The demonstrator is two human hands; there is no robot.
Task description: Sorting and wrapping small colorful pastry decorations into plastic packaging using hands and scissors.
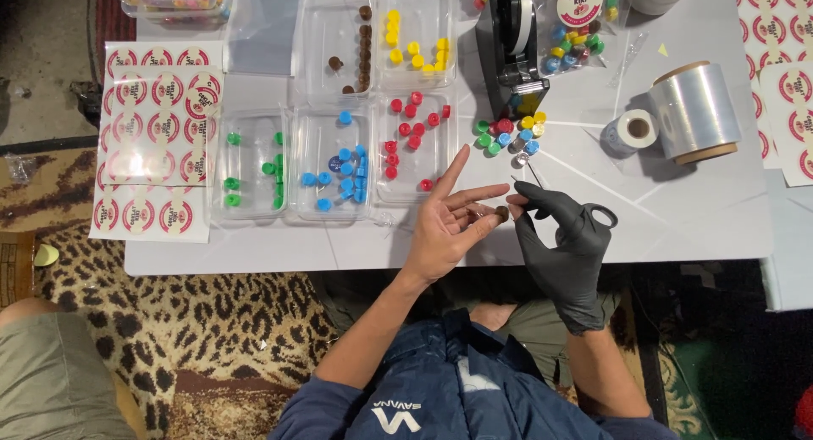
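At your 10 o'clock lie sheets of round red-and-white stickers (pixel 157 110), with a smaller sheet (pixel 151 213) below them. At 12 to 1 o'clock stands a clear bag of coloured candies (pixel 577 29) bearing a round red label (pixel 580 1). More sticker sheets (pixel 783 50) lie at 2 o'clock.

matt black glove (pixel 566 245), clear plastic trays (pixel 324 165)
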